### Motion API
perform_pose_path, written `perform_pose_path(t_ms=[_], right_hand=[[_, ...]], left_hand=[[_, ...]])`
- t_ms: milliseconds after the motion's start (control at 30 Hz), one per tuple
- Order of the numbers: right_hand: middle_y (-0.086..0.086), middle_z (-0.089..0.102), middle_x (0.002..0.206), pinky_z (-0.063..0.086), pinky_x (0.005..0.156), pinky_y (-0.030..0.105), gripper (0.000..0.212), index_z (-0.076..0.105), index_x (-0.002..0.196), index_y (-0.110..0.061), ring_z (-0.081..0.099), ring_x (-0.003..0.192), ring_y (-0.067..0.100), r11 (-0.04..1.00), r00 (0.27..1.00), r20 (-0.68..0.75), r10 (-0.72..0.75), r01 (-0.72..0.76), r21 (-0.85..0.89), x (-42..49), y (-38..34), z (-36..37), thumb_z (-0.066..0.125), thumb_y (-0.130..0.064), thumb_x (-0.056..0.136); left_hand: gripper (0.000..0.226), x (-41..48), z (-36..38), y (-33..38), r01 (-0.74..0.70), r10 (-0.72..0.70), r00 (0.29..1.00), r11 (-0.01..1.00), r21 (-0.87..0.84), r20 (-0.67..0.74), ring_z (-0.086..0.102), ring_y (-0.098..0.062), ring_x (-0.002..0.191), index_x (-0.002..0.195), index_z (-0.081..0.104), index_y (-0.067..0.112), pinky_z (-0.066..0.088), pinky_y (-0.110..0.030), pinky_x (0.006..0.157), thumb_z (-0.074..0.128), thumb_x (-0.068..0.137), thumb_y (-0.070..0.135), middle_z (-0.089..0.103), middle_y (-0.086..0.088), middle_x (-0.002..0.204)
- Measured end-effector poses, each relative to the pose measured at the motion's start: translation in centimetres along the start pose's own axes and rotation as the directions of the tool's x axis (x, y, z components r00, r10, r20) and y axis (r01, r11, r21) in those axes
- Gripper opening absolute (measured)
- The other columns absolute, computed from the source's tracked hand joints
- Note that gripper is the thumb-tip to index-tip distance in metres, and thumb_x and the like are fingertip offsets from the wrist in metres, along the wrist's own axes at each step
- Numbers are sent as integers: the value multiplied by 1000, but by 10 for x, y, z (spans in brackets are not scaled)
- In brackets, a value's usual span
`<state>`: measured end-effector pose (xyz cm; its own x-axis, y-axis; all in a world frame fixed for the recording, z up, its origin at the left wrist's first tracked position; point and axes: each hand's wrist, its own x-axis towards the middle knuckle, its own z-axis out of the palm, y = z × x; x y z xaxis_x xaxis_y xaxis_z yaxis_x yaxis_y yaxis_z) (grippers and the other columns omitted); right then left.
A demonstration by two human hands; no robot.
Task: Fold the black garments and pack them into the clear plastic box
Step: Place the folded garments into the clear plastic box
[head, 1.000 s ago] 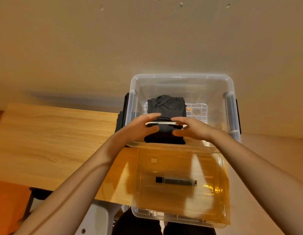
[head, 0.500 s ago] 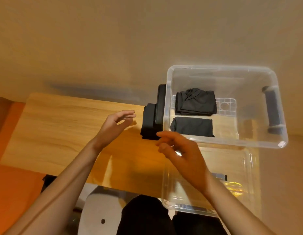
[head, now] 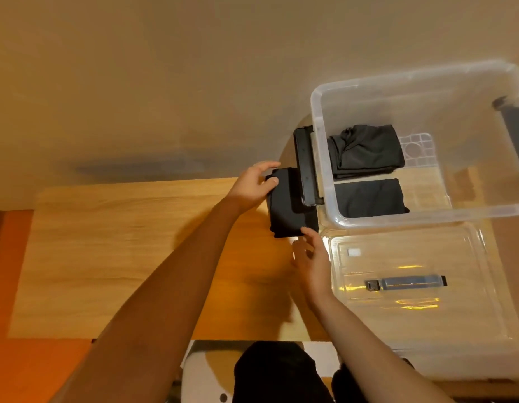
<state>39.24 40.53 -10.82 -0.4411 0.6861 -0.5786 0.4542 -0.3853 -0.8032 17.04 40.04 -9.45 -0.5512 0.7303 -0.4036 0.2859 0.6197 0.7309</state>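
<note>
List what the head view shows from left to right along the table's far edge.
Left hand, black folded garment on the table, rumpled black garment in the clear plastic box, grey box handle.

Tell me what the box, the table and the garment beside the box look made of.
Box: clear, glossy plastic, with see-through walls and glare along the rim.
Table: pale wood or wood-look laminate with a smooth finish. Grain lines show, but I cannot tell which of the two it is.
Garment: black matte fabric, probably a soft knit. It lies flat, folded, with no shine.
</note>
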Motion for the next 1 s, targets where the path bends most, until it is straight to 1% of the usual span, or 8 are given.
perform_pose_path(t_ms=[100,200,333,433,600,800,900,1000], right_hand=[[-1,61,94,53,68,35,20,51,120,-19,59,73,9,991,992,-96,84,-74,109,9,3,11,56,-13,101],[7,56,96,46,59,24,27,49,122,-17,55,71,12,971,979,-129,160,-132,198,19,7,19,57,-14,96],[6,59,88,52,66,30,28,49,119,-13,61,74,16,919,942,-185,280,-207,335,31,6,24,64,-17,95],[6,61,83,54,70,34,34,49,120,-10,63,71,17,898,920,-230,317,-213,386,40,6,25,68,-20,93],[2,57,78,53,80,39,36,45,120,-15,60,74,19,902,924,-240,298,-190,388,45,14,26,69,-14,93],[0,55,77,50,73,37,33,43,113,-20,58,69,18,895,918,-252,305,-186,406,50,21,28,68,-12,93],[3,57,82,54,82,45,33,44,111,-22,61,76,22,899,906,-277,322,-201,389,55,24,31,70,-15,92],[8,59,92,55,90,46,35,44,115,-22,64,85,23,901,892,-292,344,-226,371,58,24,33,70,-17,93]], left_hand=[[46,10,4,-2,-2,2,1000,1000,-2,16,37,-15,143,147,48,27,31,-26,109,57,102,24,45,2,154],[46,20,7,-4,40,-39,997,999,-24,65,39,-17,142,148,47,27,32,-29,110,56,102,27,46,1,153],[51,27,4,7,9,-1,987,999,-47,160,55,-19,128,144,52,26,49,-46,107,61,96,40,58,0,140],[52,30,6,10,6,-5,983,1000,-4,181,61,-18,119,142,54,23,54,-46,101,63,93,39,63,-1,132],[46,29,9,3,-19,12,986,999,38,165,58,-20,119,142,54,21,52,-44,102,61,98,33,61,-3,132],[53,33,11,3,-24,6,986,994,108,167,45,-23,134,150,43,20,41,-40,112,56,101,38,46,-6,149],[62,38,15,4,48,-69,974,994,100,215,42,-25,140,154,37,21,38,-41,115,57,99,43,43,-5,155],[60,34,17,5,37,-58,980,993,112,189,51,-25,132,152,41,21,46,-40,109,57,99,42,52,-5,147]])
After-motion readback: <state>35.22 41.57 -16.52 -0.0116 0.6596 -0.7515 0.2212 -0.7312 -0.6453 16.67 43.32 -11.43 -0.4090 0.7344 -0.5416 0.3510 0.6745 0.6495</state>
